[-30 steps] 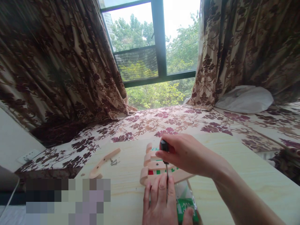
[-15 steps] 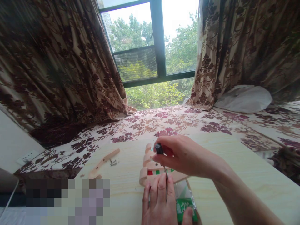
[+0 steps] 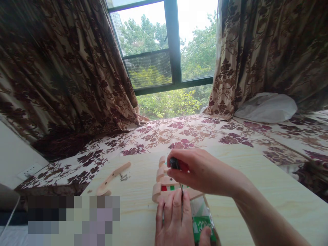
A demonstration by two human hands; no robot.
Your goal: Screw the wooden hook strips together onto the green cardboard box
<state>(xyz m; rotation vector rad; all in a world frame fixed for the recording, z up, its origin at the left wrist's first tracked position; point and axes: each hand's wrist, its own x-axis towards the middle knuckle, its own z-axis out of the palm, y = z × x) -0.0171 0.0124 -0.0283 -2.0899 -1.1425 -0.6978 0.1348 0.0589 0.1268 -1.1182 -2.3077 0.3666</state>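
A screwdriver (image 3: 174, 163) with a black handle is gripped in my right hand (image 3: 197, 169), its thin shaft slanting down to the near edge of a wooden assembly (image 3: 156, 193). That assembly has several curved pale-wood pieces with red and green parts between them. My left hand (image 3: 174, 218) presses on its near side, fingers stretched out around the shaft's tip. Beneath the left hand lies a package with a green label (image 3: 202, 227). The tip itself is hidden between the fingers, so I cannot see what it meets.
On the pale wooden board (image 3: 251, 212), a loose curved wooden piece (image 3: 114, 177) lies to the left, with several small screws (image 3: 123, 177) beside it. Beyond are a flowered cloth (image 3: 164, 133), a white plastic bag (image 3: 268, 108), curtains (image 3: 77, 68) and a window (image 3: 175, 44).
My right hand has turned very slightly, and the screwdriver handle tilts a little differently. My left hand and the wooden assembly stay in place.
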